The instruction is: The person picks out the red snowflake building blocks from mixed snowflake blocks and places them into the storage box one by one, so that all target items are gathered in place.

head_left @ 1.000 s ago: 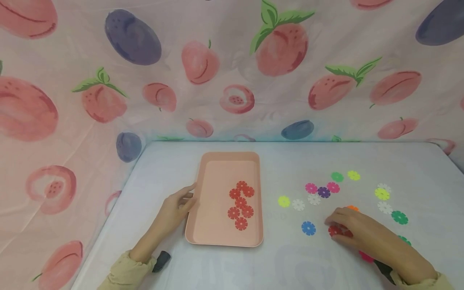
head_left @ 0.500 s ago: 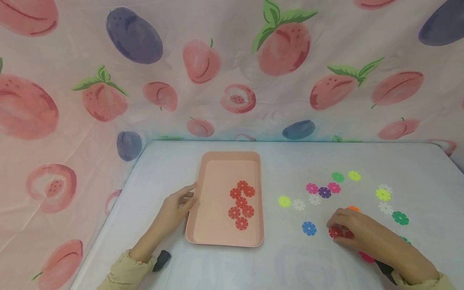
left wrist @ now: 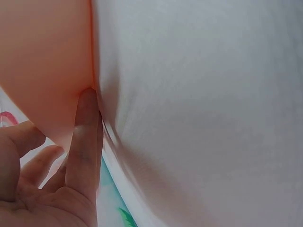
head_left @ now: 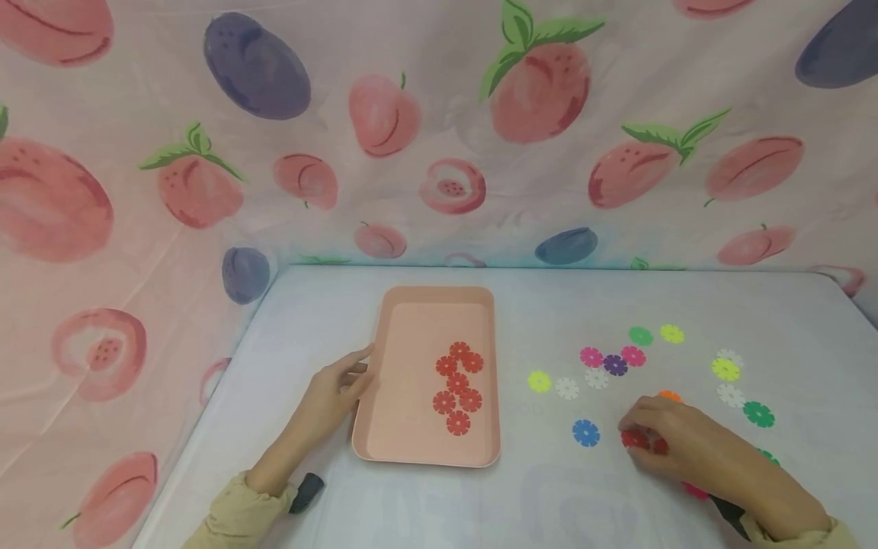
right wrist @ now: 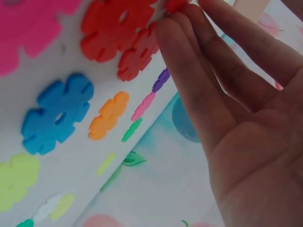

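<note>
A shallow pink tray [head_left: 405, 450] lies on the white tabletop with several red snowflake building discs [head_left: 457, 383] in it. My left hand [head_left: 332, 393] rests at the tray's left edge, fingertips against its side. In the left wrist view, one long finger [left wrist: 85, 137] lies nearly straight along the tray's outer wall. My right hand [head_left: 675, 438] is low over the right part of the table, thumb and forefinger pinching a red snowflake disc [head_left: 634, 438]. More red discs [right wrist: 118, 28] lie beside its fingers in the right wrist view. The palm hides some pieces.
Left of the right hand lies a blue disc [head_left: 586, 433]. Pink, purple, white, yellow and green discs are spread beyond it, with a dark green disc [head_left: 758, 414] to the right. An orange disc [right wrist: 109, 116] sits near the fingers. A fruit-patterned cloth [head_left: 446, 114] hangs behind the table.
The right fingers shift slightly around the red discs, with the hand in nearly the same place. The left hand and tray stay put; the head view drifts a little.
</note>
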`<state>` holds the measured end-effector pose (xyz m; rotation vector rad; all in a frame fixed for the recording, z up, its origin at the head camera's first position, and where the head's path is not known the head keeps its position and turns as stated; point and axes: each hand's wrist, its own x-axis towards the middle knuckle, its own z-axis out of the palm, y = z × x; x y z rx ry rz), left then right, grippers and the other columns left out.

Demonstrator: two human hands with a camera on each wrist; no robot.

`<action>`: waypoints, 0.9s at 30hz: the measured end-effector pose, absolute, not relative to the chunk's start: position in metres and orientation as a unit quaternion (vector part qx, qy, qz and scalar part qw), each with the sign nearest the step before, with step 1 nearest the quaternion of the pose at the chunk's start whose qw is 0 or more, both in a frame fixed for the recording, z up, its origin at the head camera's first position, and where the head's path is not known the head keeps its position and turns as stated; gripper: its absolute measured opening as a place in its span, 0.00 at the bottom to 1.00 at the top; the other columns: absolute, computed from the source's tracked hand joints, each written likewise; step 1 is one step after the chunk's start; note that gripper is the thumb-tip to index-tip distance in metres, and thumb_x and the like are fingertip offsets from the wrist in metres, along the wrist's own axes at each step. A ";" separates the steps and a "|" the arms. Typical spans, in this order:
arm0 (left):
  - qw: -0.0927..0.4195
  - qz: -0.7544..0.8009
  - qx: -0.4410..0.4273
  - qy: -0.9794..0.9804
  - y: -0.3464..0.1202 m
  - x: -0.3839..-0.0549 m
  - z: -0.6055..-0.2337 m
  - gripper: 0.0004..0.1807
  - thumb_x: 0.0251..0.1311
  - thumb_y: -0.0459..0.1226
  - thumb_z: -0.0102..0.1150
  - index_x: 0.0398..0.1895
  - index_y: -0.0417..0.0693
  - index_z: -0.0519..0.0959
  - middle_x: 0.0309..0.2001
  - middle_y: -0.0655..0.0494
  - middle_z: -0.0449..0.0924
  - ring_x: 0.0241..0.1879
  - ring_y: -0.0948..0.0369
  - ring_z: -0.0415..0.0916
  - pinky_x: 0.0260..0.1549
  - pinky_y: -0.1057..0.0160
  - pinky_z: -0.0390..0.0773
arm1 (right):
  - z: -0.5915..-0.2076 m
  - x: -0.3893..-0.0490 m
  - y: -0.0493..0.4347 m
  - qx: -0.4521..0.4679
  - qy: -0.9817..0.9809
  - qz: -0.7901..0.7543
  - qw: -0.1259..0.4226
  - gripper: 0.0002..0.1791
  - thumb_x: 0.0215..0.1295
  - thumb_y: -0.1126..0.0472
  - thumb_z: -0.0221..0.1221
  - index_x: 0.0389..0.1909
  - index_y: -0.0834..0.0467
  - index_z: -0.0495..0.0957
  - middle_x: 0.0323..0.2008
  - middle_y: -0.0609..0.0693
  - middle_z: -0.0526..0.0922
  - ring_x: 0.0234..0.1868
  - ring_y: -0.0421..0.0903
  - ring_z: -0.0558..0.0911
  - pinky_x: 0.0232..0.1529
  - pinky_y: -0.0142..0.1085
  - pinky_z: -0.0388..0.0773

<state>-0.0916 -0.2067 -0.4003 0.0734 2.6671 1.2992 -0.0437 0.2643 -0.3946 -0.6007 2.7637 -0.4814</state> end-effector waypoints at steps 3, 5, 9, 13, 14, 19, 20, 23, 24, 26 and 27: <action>0.086 0.433 0.024 0.897 -0.207 -0.092 -0.401 0.27 0.72 0.39 0.55 0.73 0.50 0.67 0.57 0.39 0.79 0.56 0.45 0.79 0.47 0.57 0.84 | -0.394 -0.043 0.264 -0.213 0.954 -0.169 0.127 0.12 0.53 0.57 0.73 0.38 0.46 0.83 0.33 0.33 0.77 0.31 0.30 0.70 0.34 0.28 0.80; 0.086 0.433 0.024 0.897 -0.206 -0.092 -0.401 0.27 0.72 0.39 0.55 0.73 0.50 0.67 0.57 0.39 0.79 0.56 0.45 0.79 0.47 0.57 0.84 | -0.393 -0.042 0.264 -0.221 0.953 -0.173 0.116 0.11 0.53 0.57 0.72 0.38 0.46 0.83 0.33 0.32 0.77 0.31 0.30 0.71 0.34 0.28 0.80; 0.086 0.432 0.022 0.897 -0.207 -0.092 -0.401 0.27 0.72 0.39 0.54 0.73 0.50 0.66 0.57 0.40 0.78 0.57 0.45 0.78 0.47 0.57 0.84 | -0.394 -0.041 0.265 -0.221 0.953 -0.179 0.102 0.10 0.55 0.59 0.71 0.38 0.46 0.84 0.33 0.32 0.79 0.31 0.29 0.72 0.36 0.29 0.81; 0.085 0.429 0.022 0.899 -0.207 -0.092 -0.402 0.27 0.72 0.39 0.54 0.73 0.50 0.67 0.57 0.40 0.79 0.57 0.45 0.78 0.47 0.57 0.84 | -0.394 -0.041 0.265 -0.207 0.956 -0.181 0.098 0.09 0.57 0.60 0.68 0.39 0.47 0.84 0.34 0.32 0.80 0.32 0.29 0.73 0.38 0.31 0.82; 0.085 0.429 0.022 0.899 -0.207 -0.092 -0.402 0.27 0.72 0.39 0.54 0.73 0.50 0.67 0.57 0.40 0.79 0.57 0.45 0.78 0.47 0.57 0.84 | -0.394 -0.042 0.265 -0.203 0.958 -0.180 0.096 0.09 0.57 0.61 0.68 0.39 0.47 0.85 0.34 0.33 0.81 0.32 0.29 0.73 0.38 0.32 0.82; 0.086 0.434 0.022 0.896 -0.206 -0.092 -0.402 0.27 0.72 0.39 0.54 0.73 0.50 0.67 0.57 0.40 0.78 0.57 0.45 0.78 0.46 0.59 0.84 | -0.393 -0.043 0.265 -0.197 0.961 -0.176 0.083 0.10 0.57 0.63 0.68 0.40 0.50 0.86 0.32 0.34 0.80 0.30 0.29 0.71 0.34 0.29 0.80; 0.087 0.436 0.022 0.895 -0.206 -0.092 -0.402 0.27 0.72 0.39 0.54 0.73 0.50 0.67 0.57 0.40 0.78 0.57 0.45 0.78 0.46 0.59 0.84 | -0.393 -0.043 0.265 -0.193 0.961 -0.178 0.088 0.10 0.57 0.63 0.69 0.40 0.51 0.86 0.32 0.35 0.81 0.29 0.29 0.71 0.32 0.28 0.79; 0.089 0.442 0.021 0.893 -0.206 -0.092 -0.401 0.27 0.72 0.39 0.54 0.73 0.50 0.67 0.57 0.39 0.78 0.57 0.45 0.78 0.46 0.59 0.84 | -0.393 -0.045 0.264 -0.180 0.960 -0.186 0.107 0.11 0.56 0.63 0.70 0.42 0.53 0.86 0.31 0.37 0.82 0.27 0.30 0.70 0.27 0.26 0.77; 0.090 0.443 0.021 0.892 -0.206 -0.092 -0.401 0.27 0.72 0.39 0.54 0.73 0.50 0.67 0.57 0.39 0.78 0.57 0.45 0.78 0.46 0.59 0.84 | -0.393 -0.045 0.264 -0.176 0.959 -0.189 0.112 0.12 0.56 0.63 0.70 0.42 0.53 0.86 0.32 0.38 0.82 0.26 0.31 0.71 0.26 0.25 0.76; 0.091 0.445 0.021 0.890 -0.207 -0.092 -0.401 0.27 0.72 0.39 0.54 0.73 0.50 0.67 0.57 0.39 0.78 0.57 0.45 0.78 0.46 0.59 0.84 | -0.393 -0.046 0.263 -0.169 0.959 -0.191 0.120 0.12 0.56 0.62 0.70 0.43 0.54 0.86 0.32 0.39 0.84 0.25 0.31 0.71 0.25 0.24 0.76; 0.091 0.445 0.020 0.890 -0.207 -0.092 -0.401 0.27 0.72 0.39 0.54 0.73 0.50 0.67 0.57 0.39 0.78 0.57 0.45 0.78 0.46 0.58 0.84 | -0.393 -0.047 0.262 -0.169 0.961 -0.186 0.119 0.13 0.56 0.62 0.70 0.43 0.54 0.86 0.33 0.40 0.84 0.26 0.32 0.73 0.27 0.25 0.78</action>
